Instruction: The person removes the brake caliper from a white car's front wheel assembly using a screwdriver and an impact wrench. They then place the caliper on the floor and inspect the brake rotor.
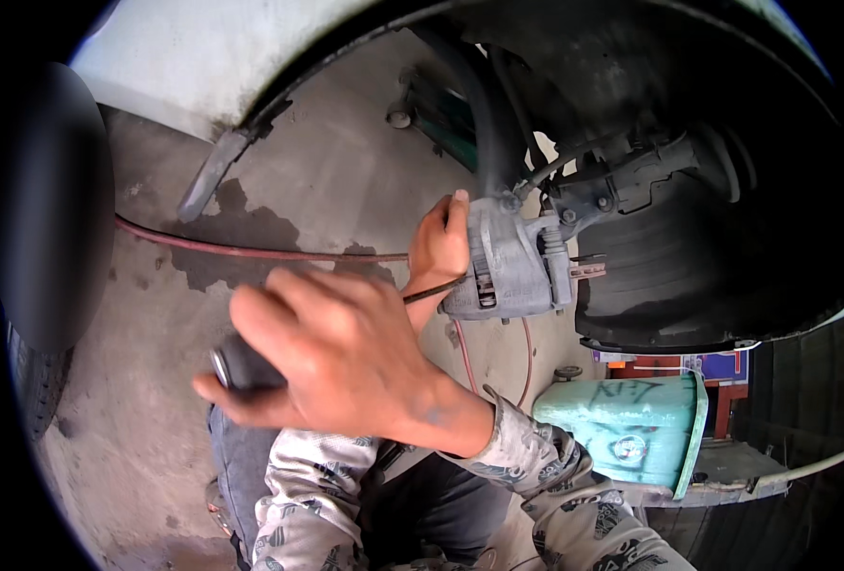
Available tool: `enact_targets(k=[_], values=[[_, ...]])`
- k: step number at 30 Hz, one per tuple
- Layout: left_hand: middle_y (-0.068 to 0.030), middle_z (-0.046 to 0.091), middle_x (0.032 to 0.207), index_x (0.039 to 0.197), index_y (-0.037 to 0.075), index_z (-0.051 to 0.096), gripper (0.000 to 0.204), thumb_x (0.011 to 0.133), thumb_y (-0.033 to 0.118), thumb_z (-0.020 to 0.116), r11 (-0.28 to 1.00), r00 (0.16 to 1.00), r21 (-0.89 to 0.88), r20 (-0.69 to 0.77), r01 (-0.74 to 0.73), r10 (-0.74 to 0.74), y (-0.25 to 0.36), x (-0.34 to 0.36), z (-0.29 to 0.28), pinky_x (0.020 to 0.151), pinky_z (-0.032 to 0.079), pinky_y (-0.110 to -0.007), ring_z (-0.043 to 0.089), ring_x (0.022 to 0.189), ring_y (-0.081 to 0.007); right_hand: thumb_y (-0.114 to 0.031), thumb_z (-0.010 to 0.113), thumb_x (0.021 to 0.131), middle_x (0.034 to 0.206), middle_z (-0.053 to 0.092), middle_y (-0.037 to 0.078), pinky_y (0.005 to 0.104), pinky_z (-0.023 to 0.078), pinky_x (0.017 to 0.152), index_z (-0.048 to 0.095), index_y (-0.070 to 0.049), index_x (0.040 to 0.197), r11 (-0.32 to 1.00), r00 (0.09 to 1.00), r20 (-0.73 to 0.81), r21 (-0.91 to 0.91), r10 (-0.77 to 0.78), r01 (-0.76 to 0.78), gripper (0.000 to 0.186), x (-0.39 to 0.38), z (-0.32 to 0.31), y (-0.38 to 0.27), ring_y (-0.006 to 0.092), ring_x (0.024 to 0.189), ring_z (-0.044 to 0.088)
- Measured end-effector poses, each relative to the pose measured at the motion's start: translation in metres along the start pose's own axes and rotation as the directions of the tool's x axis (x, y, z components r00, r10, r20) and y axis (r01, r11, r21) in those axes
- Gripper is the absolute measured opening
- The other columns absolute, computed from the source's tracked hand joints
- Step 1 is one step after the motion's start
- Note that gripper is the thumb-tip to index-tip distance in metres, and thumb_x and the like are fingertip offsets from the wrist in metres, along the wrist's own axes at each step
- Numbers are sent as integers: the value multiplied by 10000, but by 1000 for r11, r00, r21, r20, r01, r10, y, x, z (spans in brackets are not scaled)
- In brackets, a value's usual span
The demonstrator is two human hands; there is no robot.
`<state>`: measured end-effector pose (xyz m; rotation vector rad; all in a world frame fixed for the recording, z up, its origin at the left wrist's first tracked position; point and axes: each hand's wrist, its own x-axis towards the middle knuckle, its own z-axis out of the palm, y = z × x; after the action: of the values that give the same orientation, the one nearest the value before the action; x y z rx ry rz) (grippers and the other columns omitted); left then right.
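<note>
My left hand (439,243) grips the left side of the grey brake caliper (508,262), its thumb raised along the edge. My right hand (322,343), nearer the camera and slightly blurred, is wrapped round the black handle (246,369) of a tool. A thin dark metal bar (431,290), seemingly part of that tool, runs behind my right hand into the caliper's opening. The caliper hangs beside suspension parts (631,186) inside the car's dark wheel arch (717,276).
A white car body panel (184,48) arches overhead. A detached tyre (32,381) is at far left. Red hoses (251,251) cross the stained concrete floor (137,333). A green jack (441,133) stands behind the caliper, and a pale green bin (603,428) is at lower right.
</note>
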<state>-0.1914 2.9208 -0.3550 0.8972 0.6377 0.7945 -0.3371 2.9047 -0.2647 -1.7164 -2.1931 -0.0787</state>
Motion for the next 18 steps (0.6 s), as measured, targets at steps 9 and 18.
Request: enact_targets(k=[9, 18], values=[[-261, 655, 1084, 1107, 59, 644, 573, 1002, 524, 325, 1000, 1000, 3, 2, 17, -17, -4, -12, -11, 928, 432, -482, 568, 1091, -465, -400, 768, 736, 667, 460, 38, 326, 455, 528, 506, -72, 689, 987, 967, 199, 32, -160, 157, 423, -57, -8, 1, 210, 572, 539], [-250, 635, 1180, 1195, 88, 635, 646, 993, 570, 254, 996, 993, 92, 117, 15, -25, -4, -11, -16, 999, 405, -479, 543, 1172, -445, -472, 712, 786, 645, 393, 16, 309, 381, 546, 467, -96, 660, 943, 870, 365, 89, -331, 321, 466, -94, -16, 1, 181, 591, 480]])
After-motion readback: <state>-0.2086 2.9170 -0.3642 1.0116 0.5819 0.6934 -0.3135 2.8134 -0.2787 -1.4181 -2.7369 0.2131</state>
